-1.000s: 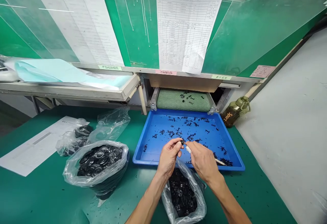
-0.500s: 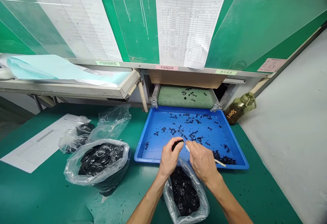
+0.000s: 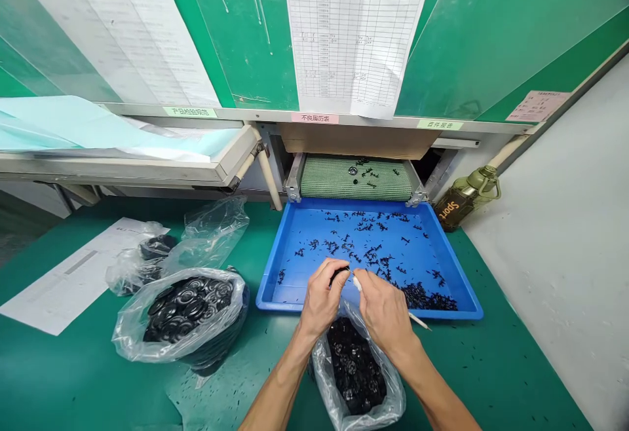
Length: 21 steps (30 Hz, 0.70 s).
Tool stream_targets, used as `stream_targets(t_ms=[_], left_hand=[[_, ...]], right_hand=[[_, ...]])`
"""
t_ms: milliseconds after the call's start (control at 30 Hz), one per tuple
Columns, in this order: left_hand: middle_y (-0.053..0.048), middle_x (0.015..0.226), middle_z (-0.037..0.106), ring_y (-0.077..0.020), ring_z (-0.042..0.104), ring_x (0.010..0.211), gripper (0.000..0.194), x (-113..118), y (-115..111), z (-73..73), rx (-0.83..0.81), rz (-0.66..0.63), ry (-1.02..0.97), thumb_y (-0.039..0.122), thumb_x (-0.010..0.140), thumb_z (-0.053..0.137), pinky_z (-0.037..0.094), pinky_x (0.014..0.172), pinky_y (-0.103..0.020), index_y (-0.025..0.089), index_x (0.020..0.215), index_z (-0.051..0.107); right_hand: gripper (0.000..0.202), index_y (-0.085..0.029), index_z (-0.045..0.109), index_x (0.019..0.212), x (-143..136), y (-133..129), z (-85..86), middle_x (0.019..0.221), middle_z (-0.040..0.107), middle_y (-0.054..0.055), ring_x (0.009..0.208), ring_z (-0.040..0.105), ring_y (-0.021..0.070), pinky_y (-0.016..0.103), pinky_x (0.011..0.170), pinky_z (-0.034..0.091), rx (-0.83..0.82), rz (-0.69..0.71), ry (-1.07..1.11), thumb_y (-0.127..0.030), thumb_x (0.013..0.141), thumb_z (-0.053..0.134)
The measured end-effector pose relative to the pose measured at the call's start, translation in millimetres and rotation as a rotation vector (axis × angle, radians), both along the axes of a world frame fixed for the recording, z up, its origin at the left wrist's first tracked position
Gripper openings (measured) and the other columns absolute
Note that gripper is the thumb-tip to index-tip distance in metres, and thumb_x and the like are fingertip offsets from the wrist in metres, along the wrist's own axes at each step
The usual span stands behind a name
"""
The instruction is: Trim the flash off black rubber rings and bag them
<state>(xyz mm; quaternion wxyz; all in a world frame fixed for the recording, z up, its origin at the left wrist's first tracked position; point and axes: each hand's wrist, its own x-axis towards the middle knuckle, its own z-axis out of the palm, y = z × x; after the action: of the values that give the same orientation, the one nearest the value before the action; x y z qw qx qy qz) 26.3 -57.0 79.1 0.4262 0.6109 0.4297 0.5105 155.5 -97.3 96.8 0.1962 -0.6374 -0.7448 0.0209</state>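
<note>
My left hand [image 3: 318, 297] is closed around a small black round part [image 3: 339, 275], which the fingers mostly cover. My right hand [image 3: 386, 310] grips a thin white-handled pick [image 3: 417, 320]; its far end sticks out behind the hand, and the working end meets the black part near my left fingertips. Just below both hands, an open plastic bag [image 3: 396, 397] is filled with black round parts [image 3: 354, 365]. Beyond them lies a blue tray [image 3: 479, 310] scattered with small black scraps [image 3: 427, 298].
At left stands another plastic bag [image 3: 125, 346] of black rings, beside a smaller clear bag [image 3: 122, 270] and a paper sheet [image 3: 49, 293]. A green conveyor belt [image 3: 319, 179] ends above the tray. A bottle [image 3: 469, 195] leans at the tray's right corner.
The view has shifted slightly. Both hands stay together at the black part, with the right hand and pick a little changed in angle.
</note>
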Motion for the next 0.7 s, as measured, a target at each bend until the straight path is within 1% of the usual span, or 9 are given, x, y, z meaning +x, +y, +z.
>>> stream_targets(t_ms=[67,167,233,300,400,433,500,600,700], left_hand=[[-0.006,0.088,0.064,-0.0193,0.055,0.084,0.017,-3.0,0.2,2.1,0.004,-0.029,0.005,0.022,0.081,0.057,0.04,0.079,-0.028,0.022,0.093,0.069],[-0.006,0.089,0.065,-0.0201,0.056,0.086,0.017,-7.9,2.6,6.3,-0.022,-0.093,-0.007,0.023,0.08,0.058,0.04,0.08,-0.029,0.022,0.092,0.07],[-0.006,0.089,0.065,-0.0197,0.056,0.085,0.017,-10.2,5.7,7.1,-0.061,-0.121,-0.011,0.024,0.08,0.058,0.041,0.079,-0.028,0.022,0.091,0.07],[-0.005,0.088,0.066,-0.0184,0.056,0.083,0.017,-11.3,9.4,4.6,-0.128,-0.127,-0.024,0.026,0.079,0.06,0.041,0.077,-0.027,0.022,0.091,0.071],[-0.004,0.084,0.065,-0.015,0.054,0.074,0.02,-11.3,15.2,-6.1,-0.276,-0.092,-0.116,0.03,0.075,0.065,0.04,0.068,-0.024,0.02,0.091,0.071],[-0.004,0.081,0.064,-0.0134,0.052,0.069,0.025,-11.1,17.3,-11.1,-0.337,-0.086,-0.173,0.032,0.074,0.067,0.039,0.062,-0.022,0.019,0.094,0.07],[-0.003,0.075,0.061,-0.0102,0.047,0.061,0.034,-10.5,21.8,-22.0,-0.469,-0.076,-0.323,0.035,0.072,0.069,0.034,0.052,-0.02,0.016,0.1,0.068],[-0.004,0.074,0.059,-0.0074,0.047,0.06,0.035,-9.9,28.1,-37.4,-0.651,-0.072,-0.567,0.033,0.071,0.07,0.031,0.046,-0.017,0.011,0.097,0.067],[-0.007,0.08,0.062,-0.0091,0.055,0.066,0.025,-10.2,31.3,-47.9,-0.745,-0.062,-0.773,0.025,0.071,0.071,0.038,0.049,-0.015,0.01,0.089,0.067]], right_hand=[[0.027,-0.021,0.057,0.088,0.9,-0.8,3.4,0.074,0.062,0.003,0.062,0.054,0.0149,0.025,0.054,0.027,-0.012,0.006,0.022,-0.007,0.083,0.035],[0.025,-0.021,0.056,0.086,4.9,3.7,5.6,0.066,0.058,0.0,0.055,0.048,0.013,0.024,0.053,0.026,-0.083,0.055,0.158,-0.009,0.083,0.033],[0.024,-0.021,0.055,0.082,10.4,12.1,1.1,0.059,0.054,-0.003,0.052,0.045,0.0117,0.022,0.052,0.026,-0.161,0.1,0.289,-0.012,0.084,0.033],[0.025,-0.02,0.055,0.079,18.8,23.1,-8.8,0.056,0.051,-0.003,0.05,0.042,0.0114,0.022,0.051,0.025,-0.191,0.036,0.366,-0.015,0.085,0.032],[0.025,-0.02,0.056,0.079,35.0,38.0,-26.6,0.053,0.048,-0.003,0.049,0.041,0.0126,0.023,0.05,0.023,-0.2,-0.14,0.318,-0.015,0.084,0.032],[0.025,-0.021,0.057,0.079,40.5,42.1,-31.2,0.052,0.048,-0.003,0.049,0.042,0.0129,0.023,0.051,0.023,-0.218,-0.158,0.292,-0.014,0.083,0.033],[0.026,-0.021,0.058,0.081,50.3,51.2,-36.0,0.055,0.051,-0.002,0.052,0.045,0.0131,0.023,0.052,0.025,-0.25,-0.129,0.266,-0.013,0.083,0.033],[0.029,-0.02,0.061,0.087,62.4,76.7,-32.1,0.07,0.059,0.002,0.062,0.051,0.0138,0.023,0.056,0.029,-0.178,-0.119,0.234,-0.013,0.084,0.033],[0.031,-0.019,0.064,0.095,70.3,123.4,-20.3,0.083,0.061,0.005,0.072,0.054,0.0154,0.023,0.063,0.033,-0.065,-0.155,0.179,-0.013,0.084,0.035]])
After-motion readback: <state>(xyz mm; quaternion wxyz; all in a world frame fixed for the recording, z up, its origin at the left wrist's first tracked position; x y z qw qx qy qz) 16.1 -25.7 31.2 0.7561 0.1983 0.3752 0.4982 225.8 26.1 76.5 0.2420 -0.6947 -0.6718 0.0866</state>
